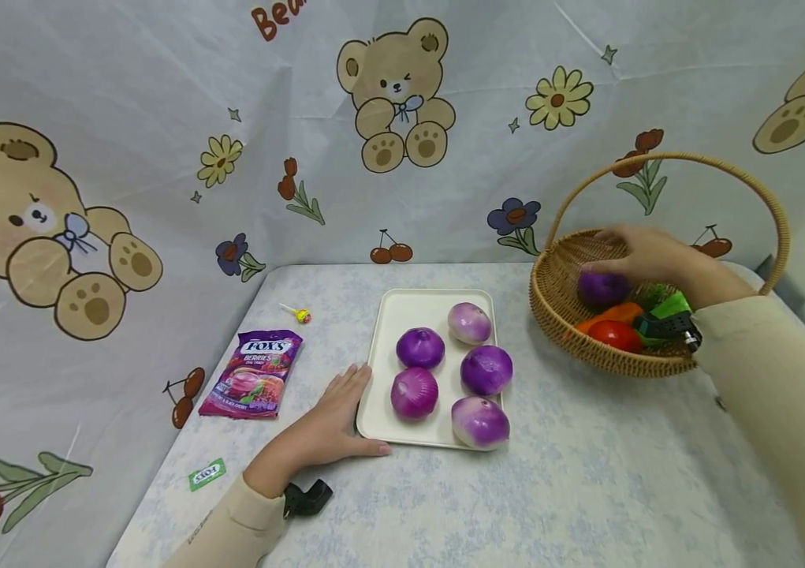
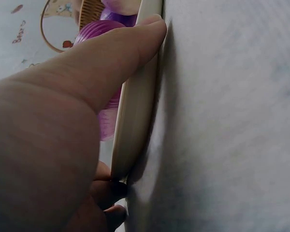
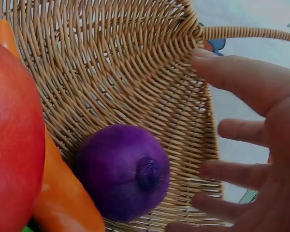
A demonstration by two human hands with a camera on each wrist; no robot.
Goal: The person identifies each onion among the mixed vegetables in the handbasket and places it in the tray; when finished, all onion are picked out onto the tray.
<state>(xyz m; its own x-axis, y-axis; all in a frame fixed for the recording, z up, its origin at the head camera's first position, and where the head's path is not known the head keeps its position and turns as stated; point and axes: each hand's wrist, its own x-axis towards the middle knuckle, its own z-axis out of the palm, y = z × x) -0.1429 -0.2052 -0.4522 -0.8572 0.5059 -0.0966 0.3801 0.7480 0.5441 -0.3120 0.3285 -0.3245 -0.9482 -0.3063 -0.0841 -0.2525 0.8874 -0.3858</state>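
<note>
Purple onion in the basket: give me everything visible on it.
The onion is round, deep purple and glossy, skin intact, with a small dark nub facing the wrist camera. It lies inside the wicker basket on the woven wall, leaning against an orange vegetable beside a red one. The right hand hovers over it with fingers spread; no contact is visible.

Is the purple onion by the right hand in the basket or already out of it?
In. The purple onion lies on the basket's woven floor; the right hand is spread beside it, not gripping.
</note>
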